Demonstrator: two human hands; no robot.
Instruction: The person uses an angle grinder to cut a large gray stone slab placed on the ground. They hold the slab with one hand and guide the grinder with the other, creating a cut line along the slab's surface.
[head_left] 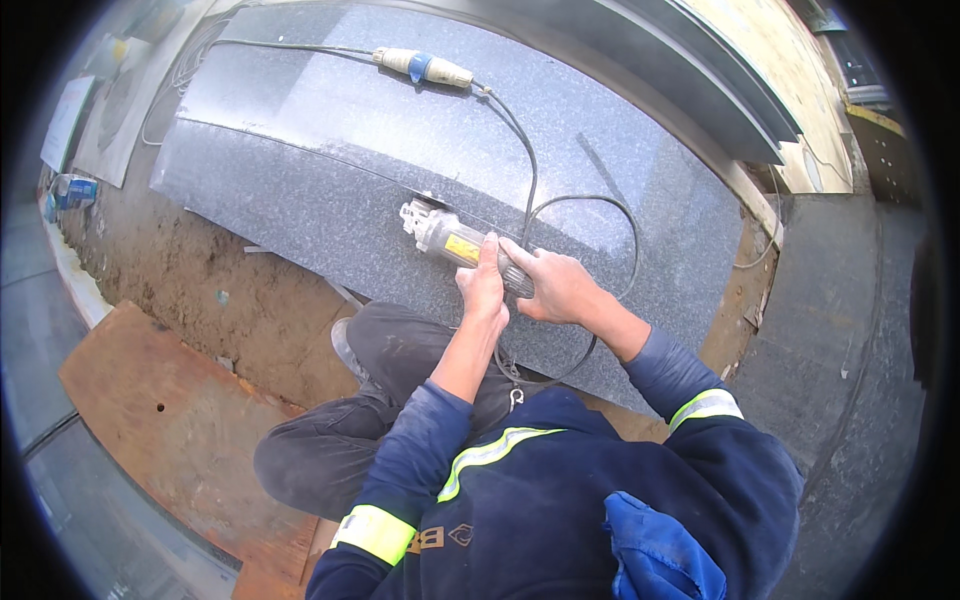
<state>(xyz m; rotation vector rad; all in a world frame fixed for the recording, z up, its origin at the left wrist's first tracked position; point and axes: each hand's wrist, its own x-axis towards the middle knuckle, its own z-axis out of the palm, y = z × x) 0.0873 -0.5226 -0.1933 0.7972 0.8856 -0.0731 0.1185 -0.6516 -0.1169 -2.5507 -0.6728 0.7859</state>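
Note:
A dusty angle grinder (432, 232) with a yellow label lies over a speckled grey stone slab (320, 215). My left hand (482, 284) is closed on the side of its body, thumb stretched along it. Round the rear end of the body my right hand (562, 288) is wrapped. At the tool's far side the dark disc (430, 200) shows only in part, beside a thin straight line (300, 149) that runs across the slab to the left edge. A black power cord (637, 232) loops over the slab around my right hand.
A white and blue plug connector (422, 67) rests on the slab's far part. Dark metal beams (690, 75) stand at the far right. A rusty brown plate (185, 430) lies at lower left, near bare soil (225, 310). A blue box (77, 191) sits far left.

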